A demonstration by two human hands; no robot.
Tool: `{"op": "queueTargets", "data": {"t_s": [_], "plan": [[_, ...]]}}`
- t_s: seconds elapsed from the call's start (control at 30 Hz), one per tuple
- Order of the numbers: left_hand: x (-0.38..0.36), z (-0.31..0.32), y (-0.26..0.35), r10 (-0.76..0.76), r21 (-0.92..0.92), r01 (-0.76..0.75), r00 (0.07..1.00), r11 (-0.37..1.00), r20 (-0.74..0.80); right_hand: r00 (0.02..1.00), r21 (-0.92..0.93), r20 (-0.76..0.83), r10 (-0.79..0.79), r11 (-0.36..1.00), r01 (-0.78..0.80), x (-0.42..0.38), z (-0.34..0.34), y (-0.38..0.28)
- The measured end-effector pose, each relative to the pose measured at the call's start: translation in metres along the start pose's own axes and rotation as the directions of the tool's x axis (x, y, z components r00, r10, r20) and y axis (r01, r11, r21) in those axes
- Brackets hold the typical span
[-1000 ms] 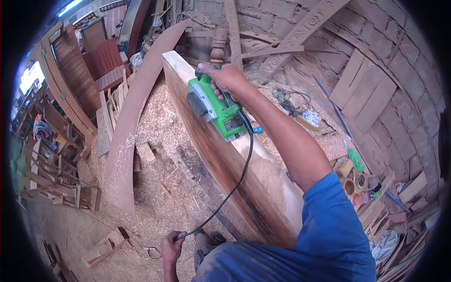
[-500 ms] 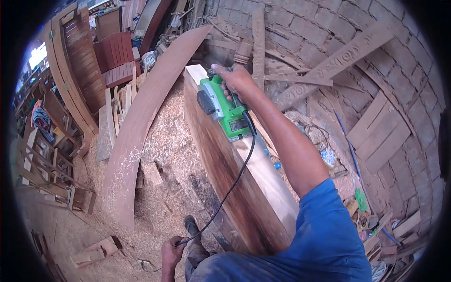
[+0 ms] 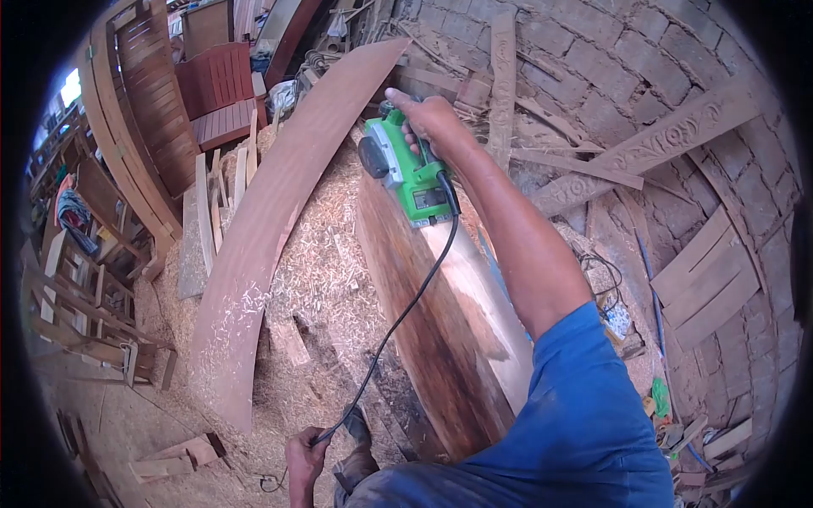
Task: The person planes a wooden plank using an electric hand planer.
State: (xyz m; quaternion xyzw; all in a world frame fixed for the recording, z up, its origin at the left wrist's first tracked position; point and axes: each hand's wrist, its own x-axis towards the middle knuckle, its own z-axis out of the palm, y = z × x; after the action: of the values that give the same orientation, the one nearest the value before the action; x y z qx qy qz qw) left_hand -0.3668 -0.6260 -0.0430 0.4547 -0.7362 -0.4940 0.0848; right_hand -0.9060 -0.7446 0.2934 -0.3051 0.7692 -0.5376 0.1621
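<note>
My right hand (image 3: 428,123) is wrapped round the handle of a green electric planer (image 3: 412,182), which rests on the far end of a thick wooden beam (image 3: 432,339). The beam's top face is pale and its side is streaked dark brown. A black power cord (image 3: 394,328) runs from the planer's rear down to my left hand (image 3: 306,455), whose fingers are closed on it low in the view, beside my leg.
A long curved board (image 3: 279,186) lies left of the beam over wood shavings (image 3: 326,262). A red slatted bench (image 3: 222,97) stands at the back left. Carved boards (image 3: 652,144) lean on the block wall. A blue hose (image 3: 656,300) runs down the right.
The planer and my right hand have reached the beam's far end, covering its pale tip. The view has shifted slightly, and the cord hangs in a different curve. My left hand still holds it.
</note>
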Motion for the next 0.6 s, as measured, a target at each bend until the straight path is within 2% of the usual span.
{"op": "queueTargets", "data": {"t_s": [0.27, 0.37, 0.43, 0.5, 0.6], "plan": [[0.022, -0.005, 0.019, -0.029, -0.044, 0.025, 0.997, 0.999, -0.075, 0.999, 0.028, -0.011, -0.046, 0.999, 0.046, 0.081, 0.033, 0.001], [0.02, -0.004, 0.028, -0.11, -0.065, 0.104, 0.989, 0.992, -0.096, 0.999, 0.078, 0.008, -0.047, 0.996, 0.046, 0.103, 0.04, 0.004], [0.017, -0.002, 0.021, -0.083, -0.054, 0.077, 0.99, 0.996, -0.111, 0.998, 0.087, 0.002, -0.066, 0.994, 0.066, 0.116, 0.042, 0.01], [0.002, -0.006, 0.026, -0.07, -0.003, 0.07, 0.991, 0.998, -0.117, 0.996, 0.083, -0.012, -0.091, 0.992, 0.092, 0.114, 0.042, 0.014], [-0.026, -0.002, -0.007, -0.102, -0.013, 0.101, 0.988, 0.995, -0.119, 0.99, 0.071, -0.05, -0.132, 0.988, 0.135, 0.083, 0.029, 0.008]]}}
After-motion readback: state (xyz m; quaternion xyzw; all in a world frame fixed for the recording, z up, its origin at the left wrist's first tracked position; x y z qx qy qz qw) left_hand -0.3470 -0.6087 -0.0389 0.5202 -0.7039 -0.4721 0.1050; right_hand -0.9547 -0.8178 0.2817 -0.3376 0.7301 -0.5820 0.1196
